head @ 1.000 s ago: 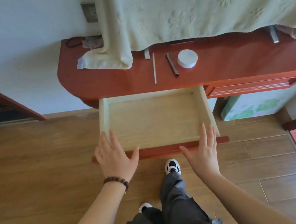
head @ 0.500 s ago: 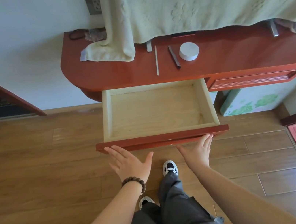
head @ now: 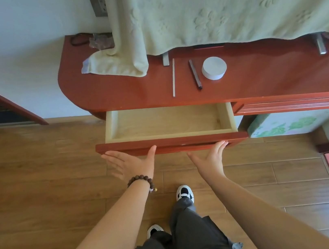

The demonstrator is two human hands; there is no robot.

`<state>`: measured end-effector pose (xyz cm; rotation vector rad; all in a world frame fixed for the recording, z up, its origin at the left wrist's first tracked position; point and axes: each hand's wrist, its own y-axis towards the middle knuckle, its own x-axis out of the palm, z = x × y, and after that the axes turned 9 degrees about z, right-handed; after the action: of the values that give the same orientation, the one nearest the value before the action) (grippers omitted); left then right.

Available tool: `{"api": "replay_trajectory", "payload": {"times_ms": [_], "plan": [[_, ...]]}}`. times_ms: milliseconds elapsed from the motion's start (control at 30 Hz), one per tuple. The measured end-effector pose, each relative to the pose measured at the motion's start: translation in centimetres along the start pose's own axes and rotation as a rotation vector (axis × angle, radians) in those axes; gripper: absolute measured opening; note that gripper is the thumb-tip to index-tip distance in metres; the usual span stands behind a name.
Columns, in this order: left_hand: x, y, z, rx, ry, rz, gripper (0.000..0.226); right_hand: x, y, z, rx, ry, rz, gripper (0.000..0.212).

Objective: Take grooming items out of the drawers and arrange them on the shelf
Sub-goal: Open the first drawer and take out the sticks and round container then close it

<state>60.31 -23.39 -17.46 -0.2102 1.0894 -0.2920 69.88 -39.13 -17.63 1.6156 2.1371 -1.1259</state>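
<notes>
Since a second ago the drawer (head: 167, 123) has slid partway back under the red shelf (head: 124, 92), so that less of its pale wooden floor shows, and we see nothing lying inside it. Our left hand (head: 132, 164) lies flat with the fingers straight and spread, the fingertips against the lower edge of the drawer's red front panel (head: 170, 141); a beaded bracelet (head: 140, 180) circles that wrist. Our right hand (head: 210, 159) is likewise flat and wide, its fingertips touching the same panel further right, and neither hand grips anything. On the shelf above the drawer lie three grooming items side by side: a thin pale stick (head: 173, 77), a dark pencil (head: 195, 74) just to its right, and a round white jar (head: 214, 68) beside that. A pale green cloth (head: 216, 7) hangs over the back of the shelf.
</notes>
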Motion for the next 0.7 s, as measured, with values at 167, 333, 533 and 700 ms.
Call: {"api": "replay_trajectory", "payload": {"times_ms": [167,333,533,700], "plan": [[1.8,1.6,2.7,-0.151,-0.2,-0.126,0.144,0.6,1.9,-0.9,-0.018,0.009,-0.007,0.118],[2.6,2.6,4.7,-0.165,-0.267,-0.202,0.147,0.7,4.3,-2.6,-0.049,0.007,-0.015,0.117],[3.1,4.5,7.6,-0.117,-0.362,-0.202,0.136,0.4,7.4,-4.0,-0.097,-0.026,-0.044,0.114],[2.3,5.8,9.1,-0.065,-0.274,-0.271,0.131,-0.1,9.3,-5.0,-0.125,-0.046,-0.076,0.112]]}}
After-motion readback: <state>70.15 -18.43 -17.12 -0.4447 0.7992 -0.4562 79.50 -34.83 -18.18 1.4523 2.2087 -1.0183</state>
